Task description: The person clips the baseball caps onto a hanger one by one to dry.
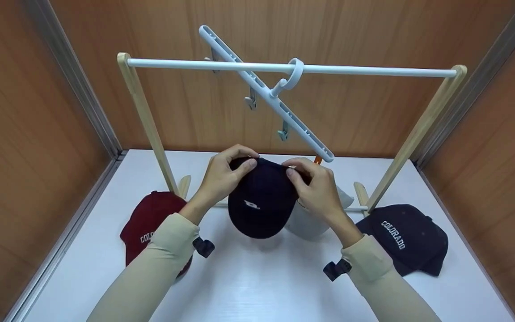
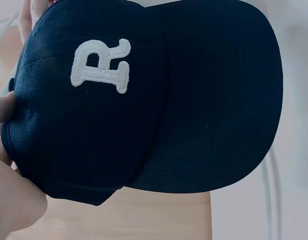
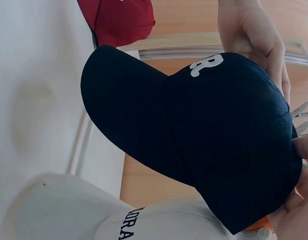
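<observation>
A dark navy baseball cap point(image 1: 262, 197) with a white letter R point(image 2: 101, 65) on its front is held up under the hanger, brim pointing down. My left hand point(image 1: 221, 174) pinches its upper left edge between thumb and fingers. On the opposite side, my right hand point(image 1: 318, 190) pinches the upper right edge. A pale blue clip hanger point(image 1: 262, 89) slants above the cap, its hook over the rack's rod. Metal clips point(image 1: 251, 99) dangle from it. Partly hidden behind the right hand is a white cap point(image 1: 306, 223), an orange piece point(image 1: 318, 159) showing above it.
A rack with a white rod point(image 1: 373, 70) and wooden legs point(image 1: 148, 120) stands on the white table point(image 1: 248, 286). On the left lies a maroon cap point(image 1: 150, 219); at right, a navy cap lettered COLORADO point(image 1: 414, 237). Wood-grain panels point(image 1: 25, 134) enclose the space.
</observation>
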Demonstrator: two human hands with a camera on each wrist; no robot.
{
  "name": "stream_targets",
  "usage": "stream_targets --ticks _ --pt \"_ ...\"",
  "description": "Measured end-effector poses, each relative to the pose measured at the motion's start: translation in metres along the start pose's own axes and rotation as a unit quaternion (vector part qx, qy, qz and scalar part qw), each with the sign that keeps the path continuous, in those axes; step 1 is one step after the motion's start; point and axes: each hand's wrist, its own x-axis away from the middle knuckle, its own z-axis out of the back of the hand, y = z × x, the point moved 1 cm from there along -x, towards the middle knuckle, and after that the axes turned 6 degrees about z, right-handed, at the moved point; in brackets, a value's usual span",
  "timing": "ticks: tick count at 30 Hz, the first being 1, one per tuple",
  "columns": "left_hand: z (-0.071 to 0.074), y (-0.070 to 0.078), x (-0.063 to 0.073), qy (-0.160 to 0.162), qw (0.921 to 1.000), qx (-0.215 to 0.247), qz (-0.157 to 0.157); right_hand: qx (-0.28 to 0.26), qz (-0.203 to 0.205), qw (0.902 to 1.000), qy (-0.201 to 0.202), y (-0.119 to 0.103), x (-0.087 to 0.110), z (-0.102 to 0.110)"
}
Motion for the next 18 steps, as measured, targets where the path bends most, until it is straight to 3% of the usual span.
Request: stream_targets --ticks 13,18 --pt "-0.006 0.003 -0.01 -0.019 0.9997 -0.007 0.012 0.009 -0.008 0.9999 0.005 0.005 -0.002 0.008" --pt "-0.008 0.004 -0.011 -0.011 0.9996 -0.001 0.026 0.008 -0.012 0.9999 0.002 0.004 -0.004 0.008"
